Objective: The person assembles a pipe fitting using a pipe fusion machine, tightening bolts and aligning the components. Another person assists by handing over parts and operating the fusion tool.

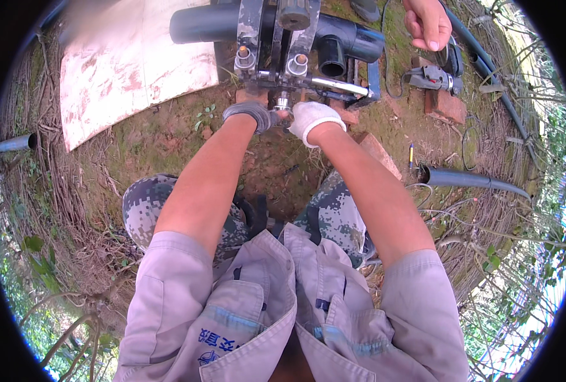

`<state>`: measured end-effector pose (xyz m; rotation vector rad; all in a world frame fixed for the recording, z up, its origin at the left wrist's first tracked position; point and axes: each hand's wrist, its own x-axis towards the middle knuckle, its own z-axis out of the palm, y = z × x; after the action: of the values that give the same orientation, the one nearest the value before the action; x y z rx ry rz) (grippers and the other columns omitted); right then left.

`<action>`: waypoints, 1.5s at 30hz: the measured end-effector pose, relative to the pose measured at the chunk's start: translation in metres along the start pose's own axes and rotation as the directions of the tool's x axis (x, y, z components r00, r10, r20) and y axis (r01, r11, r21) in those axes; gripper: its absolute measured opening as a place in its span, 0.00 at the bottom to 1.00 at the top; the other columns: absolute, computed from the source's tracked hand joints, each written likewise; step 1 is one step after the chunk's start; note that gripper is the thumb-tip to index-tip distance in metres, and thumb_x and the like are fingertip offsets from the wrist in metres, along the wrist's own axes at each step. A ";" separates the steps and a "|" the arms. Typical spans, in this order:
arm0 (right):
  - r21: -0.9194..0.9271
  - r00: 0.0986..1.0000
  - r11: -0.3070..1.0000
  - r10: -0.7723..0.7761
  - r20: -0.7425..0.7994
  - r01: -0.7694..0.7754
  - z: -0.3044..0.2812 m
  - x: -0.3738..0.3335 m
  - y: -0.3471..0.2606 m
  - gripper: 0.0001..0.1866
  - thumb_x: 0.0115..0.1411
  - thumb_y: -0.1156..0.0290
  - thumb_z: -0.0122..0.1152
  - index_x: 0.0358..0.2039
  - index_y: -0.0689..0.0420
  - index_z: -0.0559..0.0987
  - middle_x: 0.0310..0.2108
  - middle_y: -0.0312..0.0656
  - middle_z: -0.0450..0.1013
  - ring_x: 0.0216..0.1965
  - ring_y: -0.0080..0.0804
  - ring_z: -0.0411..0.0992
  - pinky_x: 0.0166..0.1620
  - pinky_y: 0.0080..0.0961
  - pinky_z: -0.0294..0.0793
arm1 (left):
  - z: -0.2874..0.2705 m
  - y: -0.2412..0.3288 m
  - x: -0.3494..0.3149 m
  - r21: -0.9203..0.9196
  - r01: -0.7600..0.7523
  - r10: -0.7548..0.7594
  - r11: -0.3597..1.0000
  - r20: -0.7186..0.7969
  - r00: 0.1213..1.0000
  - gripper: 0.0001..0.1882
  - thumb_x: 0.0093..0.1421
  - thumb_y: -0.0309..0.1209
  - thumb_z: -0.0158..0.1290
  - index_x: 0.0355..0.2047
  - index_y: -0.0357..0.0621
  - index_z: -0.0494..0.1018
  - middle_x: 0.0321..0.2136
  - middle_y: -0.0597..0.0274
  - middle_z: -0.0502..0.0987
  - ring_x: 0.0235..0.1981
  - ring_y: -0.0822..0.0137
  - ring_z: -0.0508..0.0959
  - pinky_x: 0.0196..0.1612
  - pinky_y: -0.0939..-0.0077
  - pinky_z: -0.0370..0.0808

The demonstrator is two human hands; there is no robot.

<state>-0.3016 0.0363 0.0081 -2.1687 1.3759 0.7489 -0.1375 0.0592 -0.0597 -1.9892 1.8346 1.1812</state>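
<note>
The gloved left hand point(259, 116) and right hand point(314, 119) meet at the metal fitting point(283, 100) just ahead; whether either pinches it cannot be told. A slipped grip could knock them against the clamp frame point(251, 27) beyond.

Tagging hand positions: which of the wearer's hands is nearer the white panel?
Left. The left hand is just right of the white panel; the right hand is farther right.

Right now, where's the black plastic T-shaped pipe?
Head view, top, right of centre: that pipe juts from the scuffed metal clamp, beyond the white-gloved right hand.
</note>
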 end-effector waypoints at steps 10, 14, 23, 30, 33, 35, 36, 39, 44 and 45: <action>0.004 1.000 1.000 -0.020 0.009 0.020 0.005 0.004 0.004 0.18 0.63 0.67 0.56 0.49 0.59 0.85 0.50 0.53 0.80 0.52 0.49 0.79 0.53 0.43 0.78 | -0.017 0.016 -0.011 0.058 0.048 -0.051 0.997 0.048 0.998 0.48 0.63 0.68 0.45 0.68 0.41 0.62 0.68 0.42 0.64 0.69 0.46 0.64 0.70 0.56 0.62; -0.022 1.000 1.000 -0.020 0.017 0.020 0.008 0.008 0.006 0.18 0.63 0.67 0.55 0.49 0.59 0.84 0.52 0.53 0.79 0.53 0.49 0.79 0.54 0.43 0.78 | -0.014 0.016 -0.014 0.089 0.029 -0.031 0.996 0.028 0.999 0.49 0.61 0.70 0.46 0.70 0.44 0.59 0.69 0.44 0.62 0.71 0.47 0.62 0.72 0.56 0.60; -0.011 1.000 1.000 -0.003 0.021 0.004 0.000 0.003 -0.001 0.19 0.62 0.64 0.56 0.50 0.59 0.84 0.51 0.54 0.79 0.53 0.49 0.78 0.56 0.42 0.77 | -0.010 0.008 -0.008 0.120 0.072 -0.075 0.990 0.023 0.997 0.54 0.60 0.76 0.38 0.66 0.38 0.66 0.66 0.43 0.67 0.68 0.45 0.66 0.69 0.53 0.64; -0.066 0.999 0.997 0.030 -0.024 -0.031 -0.002 0.002 -0.006 0.21 0.61 0.59 0.59 0.47 0.60 0.84 0.49 0.56 0.79 0.53 0.51 0.78 0.56 0.43 0.76 | -0.010 0.008 -0.012 -0.005 0.140 -0.140 0.990 0.007 0.990 0.56 0.57 0.77 0.43 0.71 0.45 0.59 0.68 0.49 0.66 0.68 0.52 0.67 0.68 0.55 0.65; -0.084 0.997 0.994 0.071 -0.039 -0.074 -0.003 -0.003 -0.014 0.22 0.60 0.58 0.60 0.48 0.60 0.83 0.49 0.58 0.79 0.53 0.52 0.78 0.57 0.44 0.76 | 0.008 -0.001 0.002 0.029 0.138 -0.133 0.990 -0.130 0.983 0.60 0.52 0.78 0.48 0.74 0.51 0.54 0.72 0.59 0.61 0.71 0.61 0.62 0.70 0.62 0.60; -0.103 0.995 0.990 0.094 -0.028 -0.096 -0.005 -0.005 -0.016 0.22 0.60 0.58 0.59 0.48 0.61 0.82 0.49 0.60 0.78 0.53 0.54 0.77 0.57 0.45 0.75 | 0.009 0.001 0.004 0.088 0.151 -0.134 0.985 -0.174 0.976 0.62 0.49 0.80 0.51 0.74 0.54 0.54 0.73 0.66 0.60 0.72 0.67 0.60 0.70 0.67 0.58; -0.110 0.996 0.990 0.089 -0.029 -0.091 -0.005 -0.005 -0.018 0.22 0.60 0.58 0.59 0.48 0.61 0.82 0.48 0.60 0.79 0.53 0.54 0.77 0.56 0.46 0.75 | 0.008 0.003 -0.003 0.104 0.168 -0.149 0.980 -0.168 0.974 0.62 0.48 0.80 0.52 0.74 0.54 0.55 0.72 0.67 0.61 0.71 0.69 0.61 0.69 0.69 0.58; -0.118 0.995 0.988 0.089 -0.049 -0.094 -0.003 -0.004 -0.021 0.19 0.59 0.60 0.61 0.44 0.61 0.81 0.46 0.61 0.79 0.51 0.56 0.77 0.54 0.47 0.75 | 0.006 0.000 0.004 0.002 0.217 -0.217 0.976 -0.068 0.974 0.60 0.48 0.78 0.55 0.73 0.57 0.57 0.70 0.74 0.64 0.69 0.73 0.64 0.64 0.69 0.65; -0.167 0.995 0.982 0.080 -0.063 -0.090 0.001 0.002 -0.016 0.21 0.58 0.59 0.62 0.44 0.63 0.81 0.45 0.60 0.79 0.51 0.56 0.77 0.54 0.46 0.75 | 0.029 -0.002 0.028 -0.077 0.146 -0.154 0.986 -0.107 0.982 0.48 0.55 0.75 0.51 0.65 0.57 0.72 0.59 0.72 0.76 0.58 0.67 0.76 0.52 0.64 0.76; -0.171 0.995 0.981 0.081 -0.059 -0.090 0.000 0.001 -0.017 0.22 0.60 0.57 0.59 0.44 0.63 0.81 0.45 0.61 0.79 0.51 0.56 0.77 0.55 0.47 0.75 | 0.028 -0.003 0.029 -0.099 0.122 -0.129 0.988 -0.070 0.989 0.46 0.55 0.75 0.51 0.63 0.57 0.73 0.58 0.71 0.78 0.56 0.66 0.78 0.50 0.64 0.77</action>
<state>-0.2853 0.0425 0.0090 -2.2877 1.4884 0.8802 -0.1490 0.0551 -0.0985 -2.1949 1.6874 1.1907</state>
